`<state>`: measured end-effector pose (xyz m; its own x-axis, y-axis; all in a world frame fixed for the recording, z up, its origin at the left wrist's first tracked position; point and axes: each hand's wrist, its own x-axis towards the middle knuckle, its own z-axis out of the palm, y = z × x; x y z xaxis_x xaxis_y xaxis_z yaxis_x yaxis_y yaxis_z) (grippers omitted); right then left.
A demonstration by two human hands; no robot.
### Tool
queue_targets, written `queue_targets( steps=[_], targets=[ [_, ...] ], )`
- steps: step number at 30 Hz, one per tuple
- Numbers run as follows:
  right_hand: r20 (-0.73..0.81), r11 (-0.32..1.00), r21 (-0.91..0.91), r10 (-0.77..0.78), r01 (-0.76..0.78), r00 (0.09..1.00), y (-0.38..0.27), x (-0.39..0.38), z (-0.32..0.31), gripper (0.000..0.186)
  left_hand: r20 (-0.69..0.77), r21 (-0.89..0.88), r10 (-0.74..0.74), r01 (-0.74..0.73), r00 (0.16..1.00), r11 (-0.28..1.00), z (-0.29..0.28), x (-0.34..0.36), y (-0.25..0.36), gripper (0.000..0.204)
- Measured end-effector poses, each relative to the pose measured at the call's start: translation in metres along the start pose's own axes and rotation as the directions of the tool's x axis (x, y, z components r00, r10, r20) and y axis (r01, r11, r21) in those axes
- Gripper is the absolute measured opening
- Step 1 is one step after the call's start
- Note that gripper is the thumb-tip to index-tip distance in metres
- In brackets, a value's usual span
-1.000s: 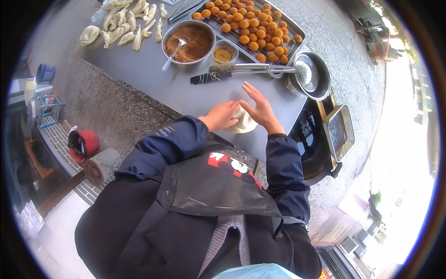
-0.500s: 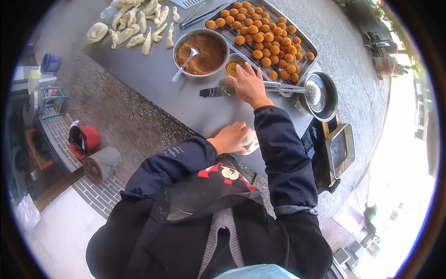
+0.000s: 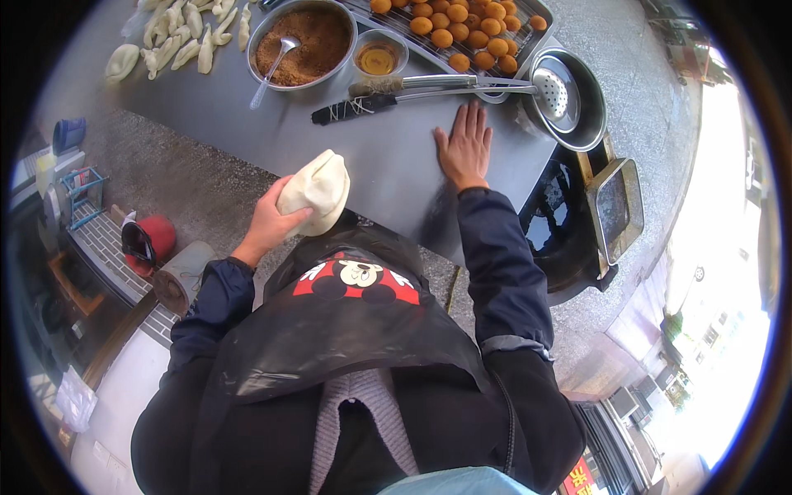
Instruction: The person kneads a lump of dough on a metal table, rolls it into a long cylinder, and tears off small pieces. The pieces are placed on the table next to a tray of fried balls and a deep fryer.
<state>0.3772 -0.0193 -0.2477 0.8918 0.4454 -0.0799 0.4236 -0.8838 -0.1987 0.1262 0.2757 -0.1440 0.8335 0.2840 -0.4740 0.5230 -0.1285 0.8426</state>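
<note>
My left hand (image 3: 271, 219) grips a lump of pale dough (image 3: 320, 186), thumb in front, held up off the table over its near edge. Flat on the bare metal table (image 3: 388, 177) lies my right hand (image 3: 464, 150), fingers stretched forward and holding nothing. Just beyond its fingertips are the long handles of a skimmer (image 3: 551, 92), one wrapped in black with pale string. A small clear bowl of yellow oil (image 3: 377, 58) stands farther off. Left of it is a metal bowl of brown crumbly filling (image 3: 312, 51) with a spoon (image 3: 276, 62) in it.
Fried golden balls (image 3: 478, 37) rest on a rack tray at the back. The skimmer's head sits in a metal pot (image 3: 590, 124) at right. Nearer stands a pan of dark oil (image 3: 554, 214) with a rectangular strainer (image 3: 617, 210). Twisted dough pieces (image 3: 186, 51) lie far left.
My left hand has lifted the dough off the table and carried it left. My right hand has moved from beside the oil bowl to the table. The view has shifted.
</note>
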Motion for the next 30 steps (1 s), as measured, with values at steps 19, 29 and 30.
queue_targets(
  steps=[19, 29, 30],
  targets=[
    [-0.098, 0.777, 0.619, 0.226, -0.118, 0.969, 0.059, -0.147, -0.059, 0.053, 0.734, 0.337, 0.455, -0.851, 0.505, 0.402, 0.163, 0.077, 0.121, 0.045],
    [-0.447, 0.927, 0.354, 0.286, -0.126, 0.847, -0.057, -0.174, -0.024, 0.038, 0.323, 0.470, 0.775, -0.802, 0.544, 0.367, 0.217, 0.063, 0.050, 0.022],
    [-0.405, 0.899, 0.412, 0.325, -0.146, 0.855, -0.051, -0.168, -0.019, 0.038, 0.288, 0.446, 0.820, -0.827, 0.494, 0.341, 0.224, 0.071, 0.050, 0.021]
  ],
)
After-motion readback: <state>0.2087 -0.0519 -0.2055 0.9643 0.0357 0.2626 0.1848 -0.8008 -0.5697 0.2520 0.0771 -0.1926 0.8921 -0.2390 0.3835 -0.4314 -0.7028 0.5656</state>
